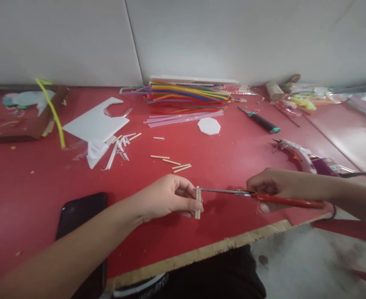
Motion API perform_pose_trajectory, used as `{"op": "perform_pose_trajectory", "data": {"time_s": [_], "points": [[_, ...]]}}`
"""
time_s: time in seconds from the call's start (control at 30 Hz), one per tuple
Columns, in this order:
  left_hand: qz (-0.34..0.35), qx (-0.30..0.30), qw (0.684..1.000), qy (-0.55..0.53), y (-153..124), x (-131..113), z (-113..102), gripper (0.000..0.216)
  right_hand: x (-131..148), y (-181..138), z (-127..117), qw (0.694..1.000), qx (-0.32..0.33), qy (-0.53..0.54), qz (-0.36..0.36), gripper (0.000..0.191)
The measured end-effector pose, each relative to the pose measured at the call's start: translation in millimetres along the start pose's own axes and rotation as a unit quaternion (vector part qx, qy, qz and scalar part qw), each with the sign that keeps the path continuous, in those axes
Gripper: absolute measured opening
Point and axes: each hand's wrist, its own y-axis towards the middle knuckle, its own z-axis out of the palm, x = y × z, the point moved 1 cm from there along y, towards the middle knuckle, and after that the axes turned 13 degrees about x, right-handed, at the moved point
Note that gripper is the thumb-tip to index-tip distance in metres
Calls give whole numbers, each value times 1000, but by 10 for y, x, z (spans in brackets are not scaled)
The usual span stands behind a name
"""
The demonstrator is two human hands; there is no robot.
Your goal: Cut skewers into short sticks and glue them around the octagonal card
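Observation:
My left hand (167, 199) is closed in a pinch on a short pale wooden stick (197, 203), held upright just above the red table (233, 166) near its front edge. My right hand (273, 187) grips red-handled scissors (264, 198). The blades point left and their tips meet the stick near its top. Both forearms reach in from the lower corners.
Cut stick pieces (173, 162) lie behind my hands. Farther back are a pile of coloured straws (186, 97), white foam shapes (96, 124), a white octagon (208, 126), a craft knife (259, 120) and a glue gun (298, 155). A black phone (80, 216) lies at the front left.

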Motion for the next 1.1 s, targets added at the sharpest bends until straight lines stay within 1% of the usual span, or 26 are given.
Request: {"op": "perform_pose_trajectory", "data": {"time_s": [0.17, 0.3, 0.47, 0.7, 0.8, 0.87, 0.93, 1.0, 1.03, 1.07, 1.1], "points": [[0, -1, 1000, -9, -11, -4, 3, 20, 9, 11, -6, 1000, 1, -9, -6, 38], [1, 3, 1000, 0, -7, -5, -13, 18, -10, 28, -7, 1000, -13, -21, 6, 38], [-3, -9, 1000, 1, -4, 0, -21, 20, -73, 57, 4, 999, -29, -36, 13, 41], [-1, -11, 1000, 21, -4, -9, -15, 21, -123, 77, 46, 998, -51, -37, 24, 36], [28, -44, 997, 63, -4, -51, -17, 19, -127, 61, 26, 996, -81, -30, 27, 35], [62, -73, 990, 100, -3, -75, -17, 18, -146, 43, -16, 991, -129, -14, 23, 37], [91, -104, 980, 139, -7, -85, -23, 17, -177, 26, -80, 982, -182, 49, 4, 39], [101, -163, 959, 207, -24, -89, -52, 16, -200, 24, -158, 961, -235, 143, -38, 39], [100, -206, 937, 262, -41, -94, -81, 15, -202, 31, -200, 945, -263, 182, -64, 40], [95, -255, 904, 329, -62, -103, -119, 15, -197, 45, -241, 928, -297, 204, -91, 43], [91, -303, 857, 407, -85, -117, -165, 15, -184, 68, -279, 911, -332, 215, -115, 47]]}}
